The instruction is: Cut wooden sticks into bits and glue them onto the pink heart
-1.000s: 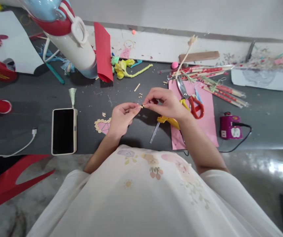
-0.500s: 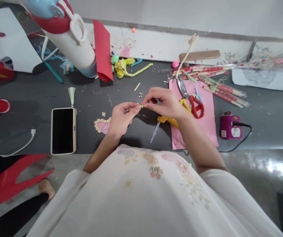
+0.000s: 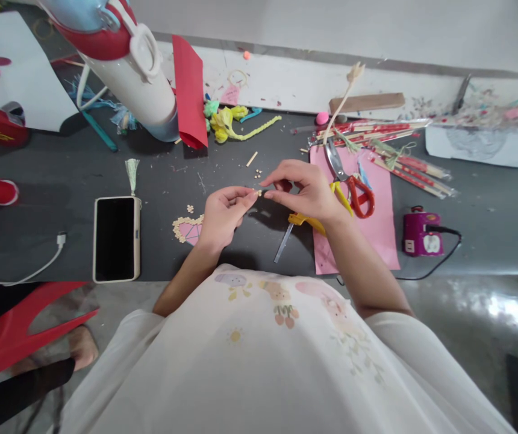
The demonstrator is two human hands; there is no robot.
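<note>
Pale bead (image 3: 259,193) between pinched left fingertips (image 3: 249,196)

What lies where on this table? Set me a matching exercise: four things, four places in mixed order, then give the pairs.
Things:
1 phone
2 scissors
3 bead
4 heart

Places:
A on the pink sheet, beside the right hand
B pinched at the left hand fingertips
C flat on the table, just left of the left hand
D near the front edge, beside a white cable

Pairs: 1-D, 2-A, 3-B, 4-C
</note>
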